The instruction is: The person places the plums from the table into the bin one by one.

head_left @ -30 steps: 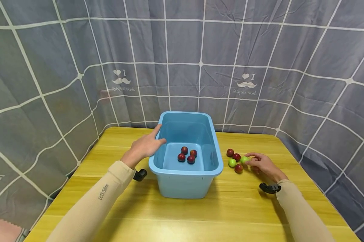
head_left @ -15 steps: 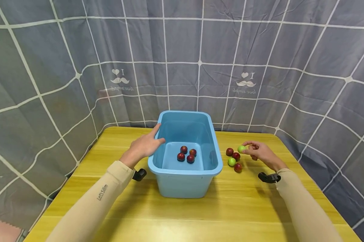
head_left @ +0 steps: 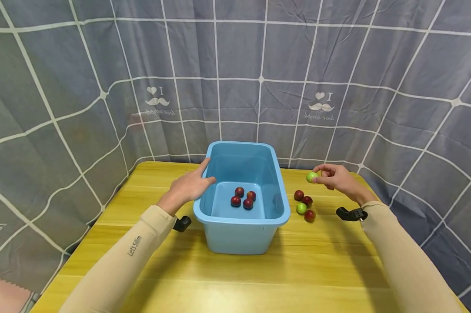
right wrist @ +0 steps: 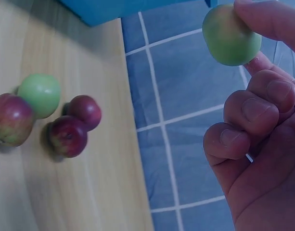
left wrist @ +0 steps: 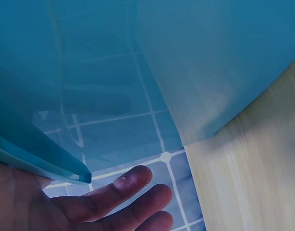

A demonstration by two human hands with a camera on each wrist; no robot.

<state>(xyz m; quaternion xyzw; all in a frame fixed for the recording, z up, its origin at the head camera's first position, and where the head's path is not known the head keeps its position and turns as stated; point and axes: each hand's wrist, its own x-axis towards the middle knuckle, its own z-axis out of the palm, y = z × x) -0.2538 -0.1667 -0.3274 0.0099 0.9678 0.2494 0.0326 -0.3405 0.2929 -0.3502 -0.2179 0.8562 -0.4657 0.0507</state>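
Note:
A blue plastic tub [head_left: 241, 238] stands on the wooden table, with several red plums [head_left: 248, 203] on its floor. My left hand [head_left: 188, 187] rests over its left rim, thumb inside. In the left wrist view the fingers [left wrist: 137, 211] extend fairly straight beside the outer wall. Right of the tub, my right hand [head_left: 339, 179] pinches a green plum [head_left: 311, 177] between thumb and fingertips, above the table. The other right-hand fingers [right wrist: 250, 113] are curled in. Beneath it on the table lie another green plum [head_left: 301, 208] and 3 red plums [head_left: 309, 215], close together.
The yellowish wooden table [head_left: 235, 282] ends at a grey curtain [head_left: 239, 56] with white grid lines, which hangs behind it and along both sides. A black wrist camera mount [head_left: 351, 214] sticks out below the right wrist.
My right hand has lifted the green plum off the group and carried it up and towards the back. The left hand and the tub have stayed in place.

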